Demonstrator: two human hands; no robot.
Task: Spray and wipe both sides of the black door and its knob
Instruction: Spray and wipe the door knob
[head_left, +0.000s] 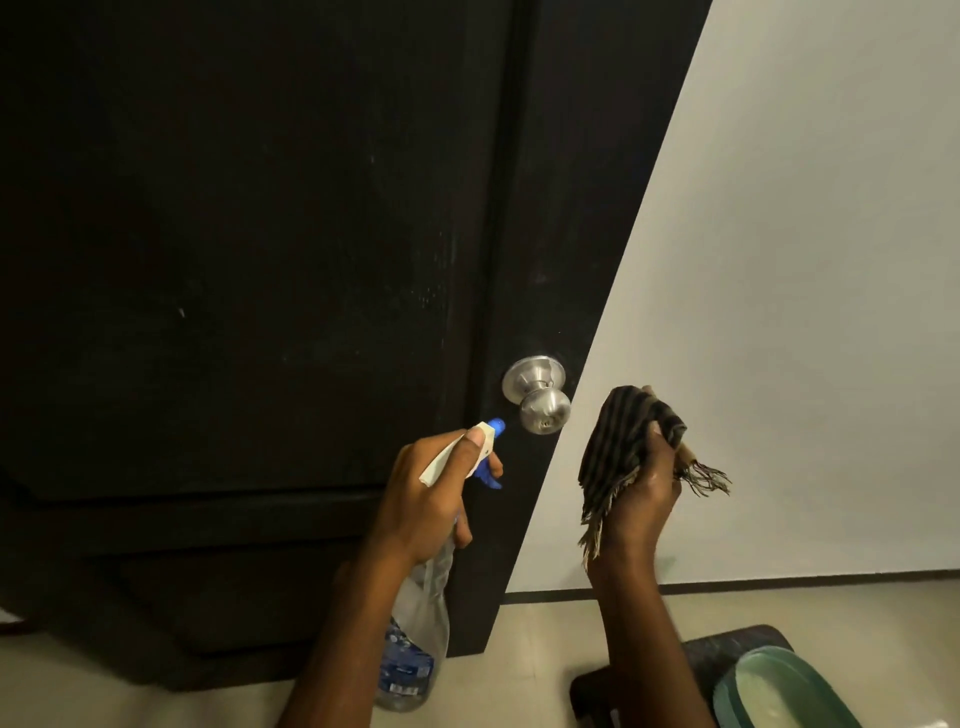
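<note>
While gripping spray bottle w/ L hand, points nozzle at knob of black door. Clutches striped cloth in R hand.

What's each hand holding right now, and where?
Left hand grips the spray bottle by its neck, finger on trigger. Right hand clutches the striped cloth at its middle.

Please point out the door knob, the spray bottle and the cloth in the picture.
door knob (545, 411), head view, on its round metal front.
spray bottle (426, 616), head view, on its clear body above the label.
cloth (618, 439), head view, on its striped upper fold.
</note>
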